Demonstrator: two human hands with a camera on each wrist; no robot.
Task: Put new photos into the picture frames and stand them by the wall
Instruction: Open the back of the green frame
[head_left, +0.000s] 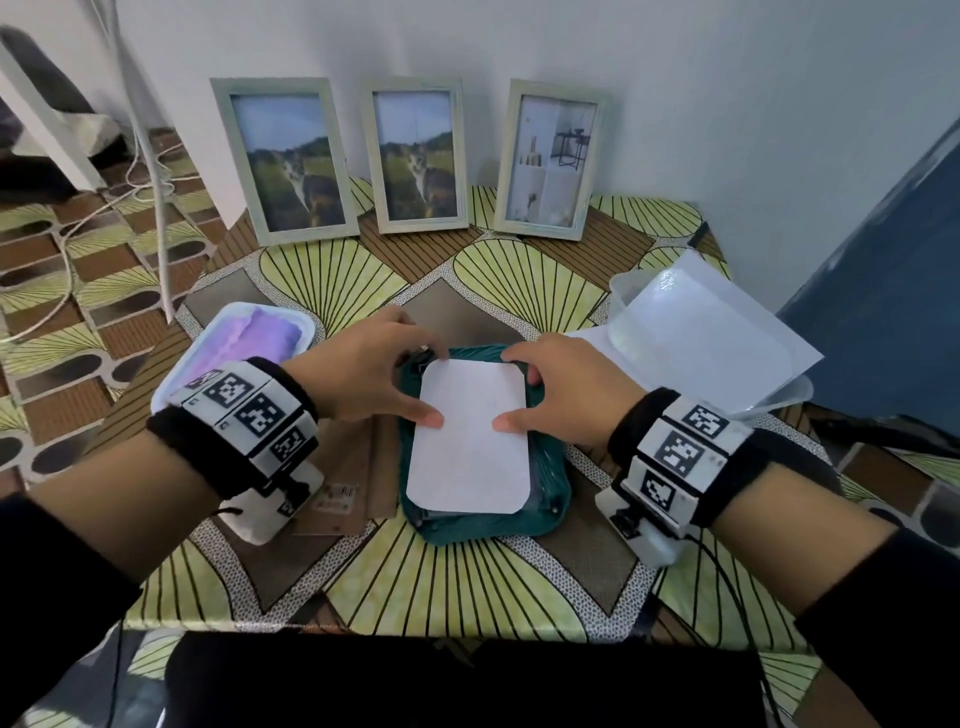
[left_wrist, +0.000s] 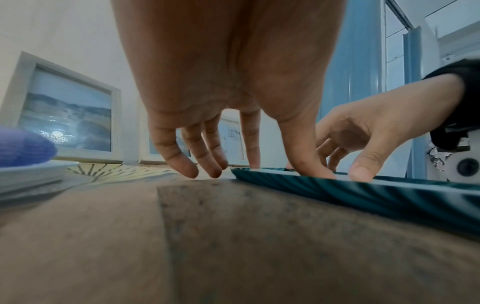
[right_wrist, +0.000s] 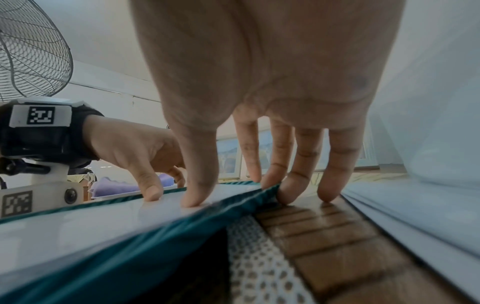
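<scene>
A teal picture frame (head_left: 488, 527) lies face down in the middle of the table. A white photo (head_left: 470, 436) rests on its back, blank side up. My left hand (head_left: 415, 384) presses its thumb on the photo's left edge, fingers reaching the frame's far left corner. My right hand (head_left: 545, 389) mirrors it, thumb on the photo's right edge and fingertips against the frame's far right edge (right_wrist: 259, 191). Fingers of both hands are fairly straight. Three pale frames stand against the wall: two with a cat photo (head_left: 283, 158) (head_left: 418, 153), one with an interior photo (head_left: 548, 158).
A white tray (head_left: 171, 379) with a purple cloth (head_left: 249, 338) sits left of the frame. Brown cardboard backing (head_left: 353, 467) lies under my left wrist. A clear plastic tub (head_left: 623, 296) with white sheets (head_left: 701, 343) stands at the right. Cables (head_left: 150, 156) run over the floor at the left.
</scene>
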